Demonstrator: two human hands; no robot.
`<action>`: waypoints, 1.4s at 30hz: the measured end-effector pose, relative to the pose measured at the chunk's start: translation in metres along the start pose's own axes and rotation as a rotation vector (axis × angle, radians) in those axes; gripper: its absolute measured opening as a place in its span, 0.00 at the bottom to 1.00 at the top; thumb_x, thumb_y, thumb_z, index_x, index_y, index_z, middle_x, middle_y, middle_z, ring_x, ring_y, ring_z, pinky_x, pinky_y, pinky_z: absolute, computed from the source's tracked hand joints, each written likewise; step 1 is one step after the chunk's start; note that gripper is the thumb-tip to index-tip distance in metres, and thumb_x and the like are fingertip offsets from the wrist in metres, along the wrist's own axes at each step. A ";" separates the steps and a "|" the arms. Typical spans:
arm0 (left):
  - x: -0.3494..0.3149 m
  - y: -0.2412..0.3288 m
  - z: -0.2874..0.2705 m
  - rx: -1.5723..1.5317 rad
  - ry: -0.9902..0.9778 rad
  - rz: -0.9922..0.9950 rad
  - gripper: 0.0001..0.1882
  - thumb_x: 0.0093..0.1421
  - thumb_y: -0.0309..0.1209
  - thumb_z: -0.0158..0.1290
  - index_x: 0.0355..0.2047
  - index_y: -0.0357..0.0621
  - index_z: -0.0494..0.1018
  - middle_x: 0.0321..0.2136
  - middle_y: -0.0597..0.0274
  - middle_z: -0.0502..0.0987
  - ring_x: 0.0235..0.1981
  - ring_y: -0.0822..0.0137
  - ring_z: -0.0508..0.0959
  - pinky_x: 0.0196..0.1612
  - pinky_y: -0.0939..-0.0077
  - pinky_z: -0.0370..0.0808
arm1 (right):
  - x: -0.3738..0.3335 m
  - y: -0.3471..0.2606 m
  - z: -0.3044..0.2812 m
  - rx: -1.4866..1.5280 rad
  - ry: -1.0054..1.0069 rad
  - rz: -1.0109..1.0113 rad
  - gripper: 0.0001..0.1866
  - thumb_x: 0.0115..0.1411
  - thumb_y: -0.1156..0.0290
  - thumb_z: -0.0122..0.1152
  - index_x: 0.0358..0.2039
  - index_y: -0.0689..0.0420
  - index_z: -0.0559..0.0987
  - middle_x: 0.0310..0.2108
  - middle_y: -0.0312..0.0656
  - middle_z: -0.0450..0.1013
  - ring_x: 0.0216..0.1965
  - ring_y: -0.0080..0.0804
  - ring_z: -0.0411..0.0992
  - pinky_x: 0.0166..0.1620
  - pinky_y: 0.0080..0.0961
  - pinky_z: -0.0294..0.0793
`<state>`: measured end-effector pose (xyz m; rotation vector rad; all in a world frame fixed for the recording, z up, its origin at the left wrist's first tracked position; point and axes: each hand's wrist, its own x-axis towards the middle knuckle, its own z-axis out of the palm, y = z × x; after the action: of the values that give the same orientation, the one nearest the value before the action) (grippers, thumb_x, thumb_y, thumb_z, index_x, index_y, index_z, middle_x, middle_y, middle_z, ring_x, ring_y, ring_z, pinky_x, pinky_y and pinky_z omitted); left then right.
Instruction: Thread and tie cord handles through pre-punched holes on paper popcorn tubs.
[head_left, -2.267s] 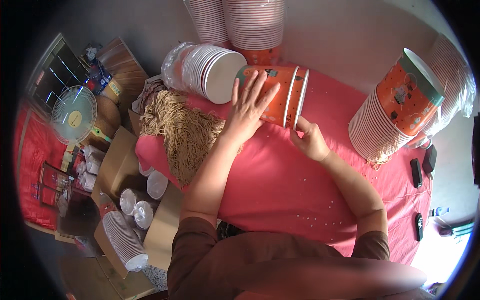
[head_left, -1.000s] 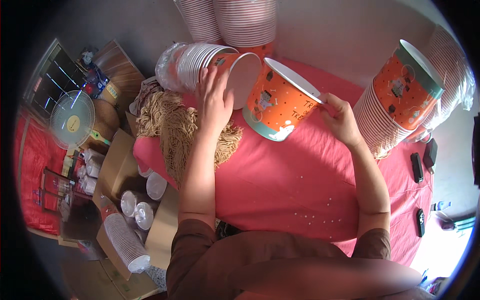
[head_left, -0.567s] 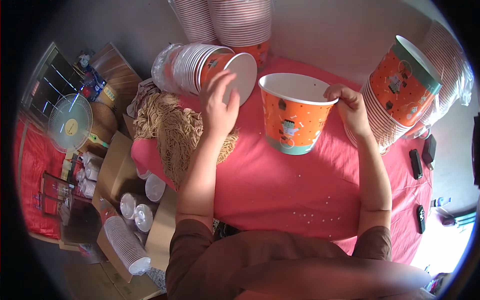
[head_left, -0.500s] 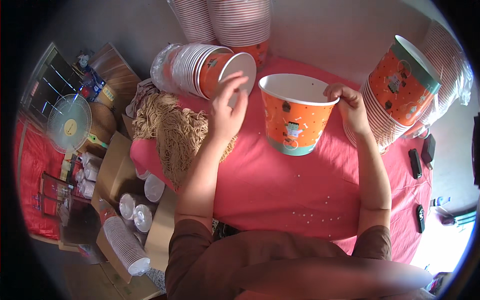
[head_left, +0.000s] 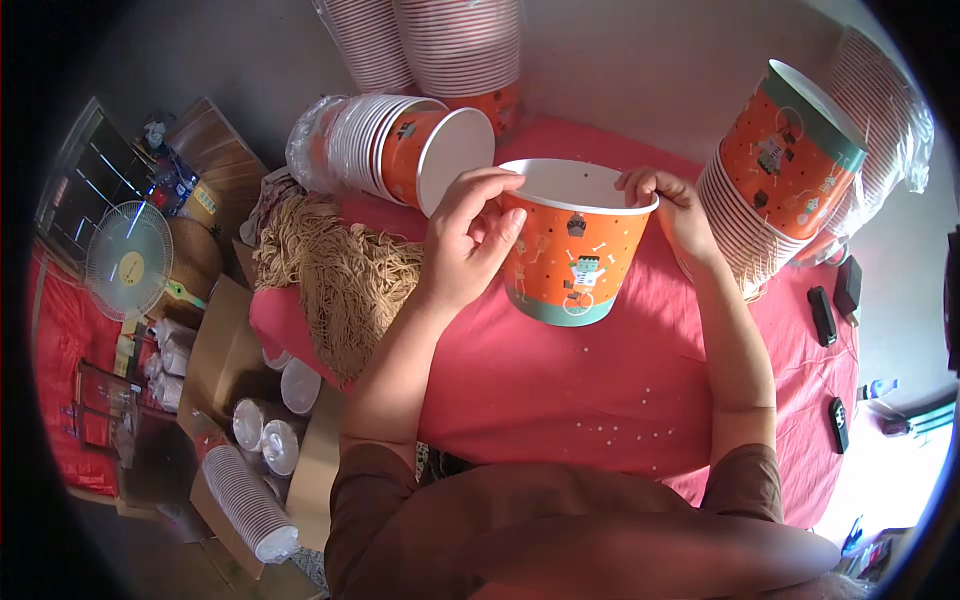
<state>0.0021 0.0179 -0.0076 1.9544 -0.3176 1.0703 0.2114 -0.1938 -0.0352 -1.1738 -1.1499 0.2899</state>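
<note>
Fingers (head_left: 492, 184) of the left hand (head_left: 458, 250) curve at the left rim of an orange bucket (head_left: 550, 260), thumb and index spaced apart; whether they pinch it I cannot tell. At its right rim, the right hand (head_left: 680, 222) has its fingers curled over and clamped on the edge. The bucket is upright, over the red-covered counter (head_left: 520, 400).

Far left is a round pale disc with a green handle (head_left: 130, 255); tan yarn (head_left: 340, 270) lies beside the left forearm, which hides part of the counter. Black devices (head_left: 822, 315) lie at right.

An open cardboard box (head_left: 225, 345) holds wrapped tubs (head_left: 245, 500). One bucket stack (head_left: 395, 150) lies sideways; another (head_left: 770, 180) stands bases up at right. The held bucket's visible interior is white.
</note>
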 end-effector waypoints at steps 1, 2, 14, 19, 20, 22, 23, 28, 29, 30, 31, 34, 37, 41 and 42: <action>0.001 0.009 0.000 0.025 -0.029 -0.003 0.15 0.62 0.24 0.58 0.50 0.38 0.74 0.48 0.60 0.74 0.29 0.79 0.71 0.28 0.86 0.69 | 0.000 0.001 -0.001 -0.016 0.011 -0.008 0.13 0.53 0.92 0.45 0.26 0.58 0.70 0.30 0.36 0.71 0.47 0.35 0.70 0.53 0.33 0.68; 0.002 0.016 0.001 0.049 -0.057 -0.005 0.15 0.61 0.24 0.58 0.49 0.38 0.74 0.47 0.60 0.75 0.28 0.79 0.71 0.28 0.85 0.69 | -0.001 0.001 -0.001 -0.033 0.021 -0.015 0.13 0.53 0.94 0.44 0.25 0.60 0.70 0.31 0.37 0.73 0.46 0.34 0.71 0.52 0.32 0.70; -0.011 0.052 -0.004 0.067 -0.407 -0.242 0.08 0.57 0.20 0.58 0.38 0.38 0.74 0.30 0.60 0.77 0.25 0.72 0.76 0.26 0.76 0.72 | -0.009 -0.080 0.016 -0.883 -0.321 0.015 0.09 0.53 0.87 0.57 0.32 0.59 0.74 0.40 0.40 0.76 0.62 0.45 0.67 0.67 0.51 0.57; -0.013 0.046 0.009 0.175 -0.413 -0.138 0.08 0.57 0.17 0.55 0.38 0.36 0.76 0.31 0.55 0.79 0.30 0.64 0.81 0.32 0.73 0.75 | -0.019 -0.112 0.036 -0.999 -0.605 0.037 0.12 0.56 0.75 0.61 0.42 0.58 0.78 0.45 0.39 0.76 0.65 0.38 0.64 0.73 0.57 0.38; -0.013 0.045 0.012 0.170 -0.418 -0.137 0.08 0.57 0.17 0.55 0.38 0.36 0.76 0.31 0.55 0.79 0.30 0.64 0.81 0.32 0.73 0.75 | -0.021 -0.109 0.040 -0.940 -0.612 0.033 0.11 0.56 0.74 0.61 0.42 0.57 0.79 0.44 0.41 0.77 0.62 0.38 0.67 0.73 0.54 0.40; -0.017 0.043 0.017 0.146 -0.449 -0.175 0.09 0.58 0.17 0.55 0.39 0.36 0.76 0.32 0.56 0.79 0.30 0.64 0.81 0.32 0.73 0.75 | -0.022 -0.096 0.048 -0.858 -0.547 -0.016 0.08 0.57 0.72 0.62 0.38 0.56 0.81 0.36 0.46 0.79 0.46 0.42 0.77 0.64 0.43 0.66; -0.019 0.042 0.020 0.139 -0.447 -0.156 0.09 0.58 0.17 0.54 0.40 0.36 0.75 0.32 0.57 0.80 0.30 0.66 0.81 0.31 0.74 0.75 | -0.020 -0.096 0.051 -0.858 -0.545 -0.015 0.08 0.57 0.72 0.62 0.38 0.56 0.81 0.36 0.46 0.79 0.46 0.42 0.77 0.64 0.43 0.66; -0.018 0.049 0.027 0.078 -0.427 -0.189 0.09 0.59 0.17 0.53 0.41 0.36 0.74 0.30 0.58 0.79 0.24 0.70 0.79 0.27 0.75 0.75 | -0.018 -0.088 0.053 -0.852 -0.547 0.008 0.08 0.55 0.72 0.64 0.36 0.56 0.80 0.27 0.43 0.77 0.31 0.46 0.76 0.34 0.38 0.72; -0.018 0.050 0.027 0.054 -0.435 -0.243 0.09 0.60 0.18 0.53 0.41 0.36 0.73 0.29 0.58 0.78 0.22 0.70 0.79 0.26 0.75 0.74 | -0.018 -0.088 0.054 -0.852 -0.546 0.010 0.08 0.55 0.72 0.64 0.36 0.56 0.80 0.27 0.43 0.77 0.31 0.46 0.76 0.34 0.38 0.72; -0.018 0.049 0.027 0.053 -0.437 -0.243 0.09 0.60 0.18 0.53 0.41 0.36 0.73 0.29 0.58 0.78 0.22 0.70 0.79 0.26 0.75 0.74 | -0.019 -0.088 0.055 -0.857 -0.527 0.023 0.07 0.54 0.72 0.65 0.34 0.57 0.79 0.27 0.43 0.77 0.30 0.45 0.76 0.33 0.37 0.73; -0.019 0.047 0.027 0.051 -0.438 -0.230 0.09 0.60 0.18 0.53 0.41 0.36 0.73 0.29 0.58 0.78 0.21 0.71 0.78 0.25 0.75 0.74 | -0.018 -0.089 0.056 -0.861 -0.510 0.034 0.07 0.54 0.73 0.65 0.33 0.57 0.78 0.27 0.43 0.77 0.29 0.44 0.76 0.32 0.36 0.73; -0.017 0.050 0.026 0.056 -0.446 -0.248 0.08 0.59 0.19 0.53 0.40 0.36 0.72 0.30 0.54 0.77 0.26 0.61 0.79 0.29 0.68 0.75 | -0.015 -0.093 0.059 -0.848 -0.469 0.104 0.07 0.52 0.74 0.66 0.31 0.58 0.76 0.25 0.42 0.76 0.28 0.42 0.76 0.31 0.33 0.73; -0.016 0.049 0.027 0.060 -0.442 -0.261 0.07 0.58 0.20 0.53 0.38 0.37 0.71 0.32 0.50 0.77 0.33 0.49 0.80 0.34 0.61 0.75 | -0.017 -0.089 0.059 -0.828 -0.462 0.044 0.07 0.52 0.74 0.66 0.30 0.57 0.75 0.25 0.41 0.75 0.28 0.40 0.76 0.31 0.32 0.73; -0.016 0.046 0.028 0.131 -0.433 -0.173 0.06 0.58 0.21 0.53 0.36 0.38 0.70 0.31 0.51 0.76 0.32 0.49 0.80 0.32 0.60 0.74 | -0.017 -0.090 0.060 -0.837 -0.465 0.021 0.07 0.52 0.74 0.66 0.31 0.57 0.76 0.25 0.41 0.76 0.28 0.40 0.76 0.32 0.32 0.73; -0.016 0.045 0.028 0.132 -0.432 -0.174 0.06 0.58 0.21 0.53 0.36 0.38 0.70 0.31 0.51 0.76 0.32 0.49 0.80 0.32 0.60 0.74 | -0.017 -0.090 0.060 -0.829 -0.466 0.015 0.07 0.52 0.74 0.66 0.31 0.57 0.76 0.25 0.41 0.76 0.28 0.40 0.76 0.32 0.32 0.73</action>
<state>-0.0177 -0.0336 -0.0020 2.2803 -0.3075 0.5636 0.1221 -0.2095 0.0270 -1.9000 -1.7540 0.0876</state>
